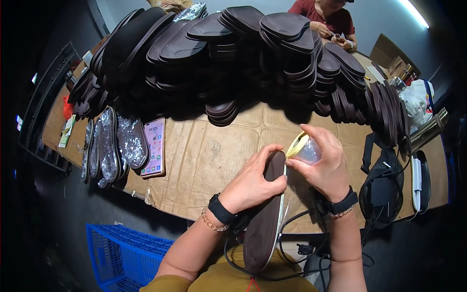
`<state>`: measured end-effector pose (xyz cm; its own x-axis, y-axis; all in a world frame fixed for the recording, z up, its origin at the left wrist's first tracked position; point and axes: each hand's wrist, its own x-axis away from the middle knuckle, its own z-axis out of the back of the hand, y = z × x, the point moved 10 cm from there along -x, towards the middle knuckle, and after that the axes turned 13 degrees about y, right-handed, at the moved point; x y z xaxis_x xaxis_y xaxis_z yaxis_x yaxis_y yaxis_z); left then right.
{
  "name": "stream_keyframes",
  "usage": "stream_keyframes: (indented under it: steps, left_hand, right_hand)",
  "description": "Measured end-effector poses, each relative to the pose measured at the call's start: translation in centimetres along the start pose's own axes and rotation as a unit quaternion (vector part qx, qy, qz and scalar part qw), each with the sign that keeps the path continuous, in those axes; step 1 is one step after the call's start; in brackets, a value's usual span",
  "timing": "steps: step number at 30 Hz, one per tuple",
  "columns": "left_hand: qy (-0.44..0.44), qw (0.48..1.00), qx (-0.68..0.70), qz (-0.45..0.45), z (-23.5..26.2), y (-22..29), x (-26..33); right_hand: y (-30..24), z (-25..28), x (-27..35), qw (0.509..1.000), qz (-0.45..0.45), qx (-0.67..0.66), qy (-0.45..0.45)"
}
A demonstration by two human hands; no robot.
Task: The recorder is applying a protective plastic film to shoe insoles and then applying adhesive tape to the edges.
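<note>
My left hand (253,181) grips a long dark brown shoe sole (265,226) near its far end, thumb on one face and fingers on the other. The sole stands on its edge, pointing toward my body, with a pale strip along its right side. In my right hand (325,163) is a roll of clear tape (307,152) with a yellowish rim, held between thumb and fingers. The roll's near edge meets the far tip of the sole, beside my left fingertips. Whether tape sticks to the sole there is too small to tell.
Tall stacks of dark soles (194,44) fill the table's far side. Film-wrapped soles (108,146) and a lit phone (154,148) lie at left. A black pouch (382,187) with cables sits at right. A blue crate (129,253) stands below; a person (331,22) works opposite.
</note>
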<state>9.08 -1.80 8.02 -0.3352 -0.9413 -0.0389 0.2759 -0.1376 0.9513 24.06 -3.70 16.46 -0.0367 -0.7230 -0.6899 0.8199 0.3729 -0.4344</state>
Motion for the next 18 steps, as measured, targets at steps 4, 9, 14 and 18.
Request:
stream_keyframes:
  steps: [4, 9, 14, 18]
  left_hand:
    - [0.001, 1.0, 0.002, 0.005, 0.0, -0.3, 0.0]
    - [0.002, 1.0, -0.002, -0.001, -0.1, -0.3, -0.1]
    - [0.007, 0.999, -0.044, -0.017, -0.2, 0.2, -0.6]
    - [0.012, 0.999, -0.047, 0.008, -0.2, 0.1, -1.0]
  right_hand:
    - [-0.3, 0.0, 0.1, 1.0, 0.01, 0.018, 0.001]
    - [-0.3, -0.1, 0.0, 0.999, 0.001, 0.031, -0.009]
    - [0.5, -0.7, -0.1, 0.998, -0.025, 0.021, -0.046]
    - [0.6, -0.7, -0.3, 0.998, -0.03, 0.007, -0.053]
